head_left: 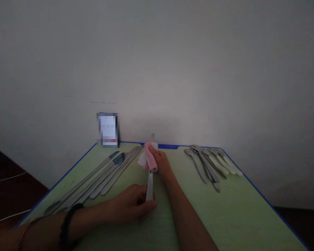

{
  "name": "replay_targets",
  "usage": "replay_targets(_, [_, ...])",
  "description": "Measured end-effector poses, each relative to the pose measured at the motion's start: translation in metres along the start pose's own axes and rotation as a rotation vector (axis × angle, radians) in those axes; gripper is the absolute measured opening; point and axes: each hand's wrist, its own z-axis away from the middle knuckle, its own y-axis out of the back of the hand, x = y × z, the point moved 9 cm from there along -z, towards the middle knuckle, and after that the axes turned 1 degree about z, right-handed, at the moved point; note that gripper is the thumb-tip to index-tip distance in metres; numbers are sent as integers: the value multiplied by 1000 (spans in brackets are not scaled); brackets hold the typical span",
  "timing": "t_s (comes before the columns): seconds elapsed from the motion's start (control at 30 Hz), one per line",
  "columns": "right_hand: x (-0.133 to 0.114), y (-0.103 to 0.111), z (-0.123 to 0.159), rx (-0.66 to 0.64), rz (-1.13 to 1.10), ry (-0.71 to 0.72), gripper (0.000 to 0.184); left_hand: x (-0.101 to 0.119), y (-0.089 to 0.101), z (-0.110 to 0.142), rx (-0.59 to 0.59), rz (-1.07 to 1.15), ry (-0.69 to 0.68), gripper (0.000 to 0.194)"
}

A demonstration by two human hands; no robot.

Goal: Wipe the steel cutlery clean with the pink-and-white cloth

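From my remote seat, through the head-worn camera, I look down on a pale green tabletop with a blue border, set against a plain grey-white wall. In the middle, the wearer's two bare hands share one long, flat, silver metal utensil, which looks like a knife and points away from me toward the wall. My view shows the left hand closed around the near end of its handle, thumb across the front. The right hand is farther forward, its grip narrow, pinching a folded pink-and-white cloth around the utensil's far part; only a small tip pokes out beyond the cloth. A dark, bulky bracelet circles the left wrist. To the left, several long silver metal utensils lie slantwise, roughly side by side, some partly hidden by the left forearm. To the right, well apart from the hands, a cluster of silver metal spoons and other cutlery overlaps, and just beside it lie a few pieces with cream-white handles. At the back left corner, a phone with a lit, pixelated screen stands upright near the wall.
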Motion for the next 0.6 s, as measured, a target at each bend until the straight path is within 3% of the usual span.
replay_targets(0.6, [0,0,-1,4,31,5,45,1,0,0,-10,5,-23,36])
